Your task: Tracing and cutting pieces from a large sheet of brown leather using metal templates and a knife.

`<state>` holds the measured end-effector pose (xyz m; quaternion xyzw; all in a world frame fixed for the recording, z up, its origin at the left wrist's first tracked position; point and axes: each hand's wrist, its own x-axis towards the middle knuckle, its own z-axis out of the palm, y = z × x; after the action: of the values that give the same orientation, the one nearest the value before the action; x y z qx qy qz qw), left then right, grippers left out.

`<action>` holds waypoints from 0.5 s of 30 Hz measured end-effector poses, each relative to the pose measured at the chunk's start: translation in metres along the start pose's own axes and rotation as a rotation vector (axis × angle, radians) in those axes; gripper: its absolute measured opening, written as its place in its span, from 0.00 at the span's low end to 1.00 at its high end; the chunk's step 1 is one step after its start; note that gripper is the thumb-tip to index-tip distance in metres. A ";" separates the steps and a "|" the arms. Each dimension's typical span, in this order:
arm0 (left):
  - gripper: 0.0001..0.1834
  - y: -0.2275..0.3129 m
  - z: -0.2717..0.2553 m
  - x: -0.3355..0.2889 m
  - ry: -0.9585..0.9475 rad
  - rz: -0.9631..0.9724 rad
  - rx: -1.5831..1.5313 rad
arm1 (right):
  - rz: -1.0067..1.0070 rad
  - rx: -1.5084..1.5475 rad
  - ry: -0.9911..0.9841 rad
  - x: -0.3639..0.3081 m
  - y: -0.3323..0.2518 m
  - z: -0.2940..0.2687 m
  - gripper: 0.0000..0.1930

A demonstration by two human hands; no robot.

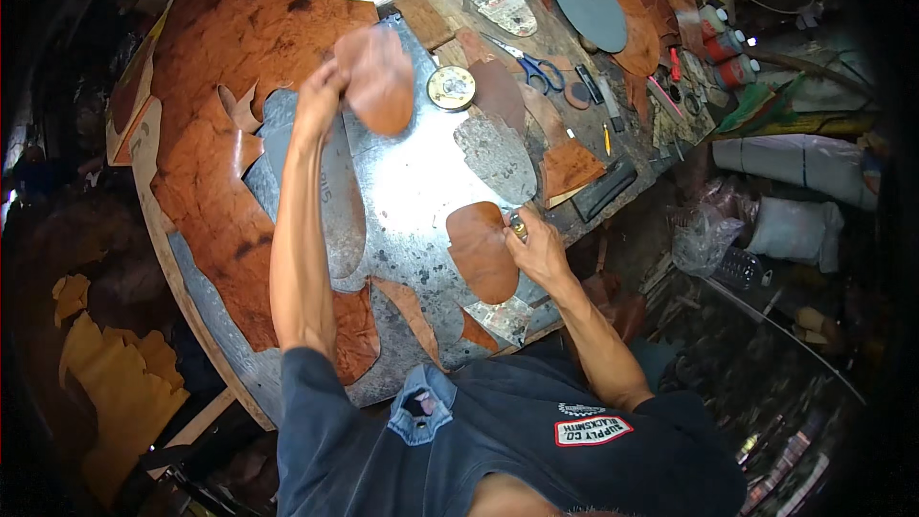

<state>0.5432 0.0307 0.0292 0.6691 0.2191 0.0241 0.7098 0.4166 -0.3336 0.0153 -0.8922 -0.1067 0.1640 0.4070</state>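
Over the far left part of the work surface, my left hand (324, 88) is closed on the edge of a rounded brown leather piece (379, 86), which is lifted and smeared by motion. My right hand (539, 247) is closed round a small brass-coloured tool (518, 224); its kind is mostly hidden by the fingers. Under that tool and beside the fingers, a second rounded brown leather piece (481, 254) lies flat on the shiny metal sheet (407, 187). Just beyond it is a grey sole-shaped template (496, 161). A longer grey template (330, 206) lies near my left forearm.
A large brown hide (249, 24) covers the table's left side. A round tin (451, 88), blue-handled scissors (536, 69) and a yellow pencil (607, 140) lie farther back and right. Leather offcuts (410, 318) lie near the front edge. Several red-and-white containers (733, 44) stand far right.
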 end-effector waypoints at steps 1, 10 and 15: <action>0.14 0.003 0.009 0.020 0.016 0.016 -0.038 | 0.007 0.005 -0.006 0.000 -0.001 0.000 0.10; 0.21 -0.035 0.078 0.119 0.083 -0.081 -0.031 | 0.064 0.049 -0.040 0.003 -0.008 -0.009 0.12; 0.22 -0.066 0.052 0.154 0.089 0.054 0.304 | 0.102 0.029 -0.090 0.002 -0.014 -0.009 0.12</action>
<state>0.6835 0.0253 -0.0768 0.7726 0.2335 0.0395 0.5891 0.4213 -0.3303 0.0313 -0.8822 -0.0771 0.2260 0.4059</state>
